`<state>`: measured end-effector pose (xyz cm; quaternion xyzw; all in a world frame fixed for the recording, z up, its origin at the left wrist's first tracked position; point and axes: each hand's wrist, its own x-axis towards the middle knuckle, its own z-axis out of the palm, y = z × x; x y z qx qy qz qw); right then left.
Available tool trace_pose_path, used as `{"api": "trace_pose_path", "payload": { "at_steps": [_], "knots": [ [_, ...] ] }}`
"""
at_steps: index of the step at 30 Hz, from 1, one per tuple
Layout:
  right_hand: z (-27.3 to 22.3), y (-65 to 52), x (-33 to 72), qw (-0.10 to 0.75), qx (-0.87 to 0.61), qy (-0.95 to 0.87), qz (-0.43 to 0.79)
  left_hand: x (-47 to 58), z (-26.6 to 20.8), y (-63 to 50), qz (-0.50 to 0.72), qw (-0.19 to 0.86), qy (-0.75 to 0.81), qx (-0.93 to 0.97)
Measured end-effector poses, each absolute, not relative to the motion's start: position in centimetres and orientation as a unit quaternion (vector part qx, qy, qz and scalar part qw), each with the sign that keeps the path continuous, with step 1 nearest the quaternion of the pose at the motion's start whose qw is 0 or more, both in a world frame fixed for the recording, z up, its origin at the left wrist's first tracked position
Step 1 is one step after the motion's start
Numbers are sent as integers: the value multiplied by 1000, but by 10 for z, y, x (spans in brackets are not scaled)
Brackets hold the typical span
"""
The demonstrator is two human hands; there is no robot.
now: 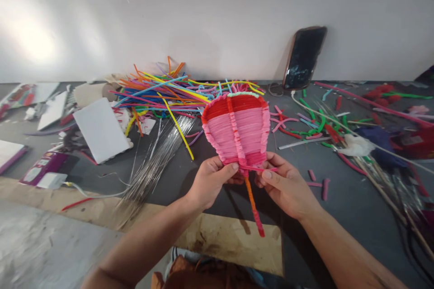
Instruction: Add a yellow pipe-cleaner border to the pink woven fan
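My left hand (210,179) and right hand (284,186) pinch the base of the pink-and-red woven pipe-cleaner fan (237,128) above the dark desk (352,207); I should keep the loose strand taut while winding.

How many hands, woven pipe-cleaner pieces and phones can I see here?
Hands: 2, left hand and right hand, both pinching the piece's base
Woven pipe-cleaner piece: 1
Phone: 1, leaning on the wall
Total: 4
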<state>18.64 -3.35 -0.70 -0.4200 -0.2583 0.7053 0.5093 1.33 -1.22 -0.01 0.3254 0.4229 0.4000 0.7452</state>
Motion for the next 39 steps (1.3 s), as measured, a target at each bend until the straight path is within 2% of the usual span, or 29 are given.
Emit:
{"api": "trace_pose_path", "payload": {
  "at_steps": [5, 16, 25, 32, 39],
  "knots": [
    [-14, -38, 179, 490, -424, -309, 696, 15, -3, -13, 400, 750, 417, 323],
    [-21, -40, 177, 506, -470, -315, 650, 16, -4, -15, 380, 760, 387, 358],
    [-2, -39, 172, 510, -491, -383, 594, 16, -9, -14, 378, 769, 387, 340],
    [-4, -41, 173, 500, -475, -407, 599, 16, -5, -14, 400, 755, 408, 322],
    [-5, -38, 174, 563, -503, -340, 561, 16, -7, -14, 382, 751, 402, 359]
  ]
}}
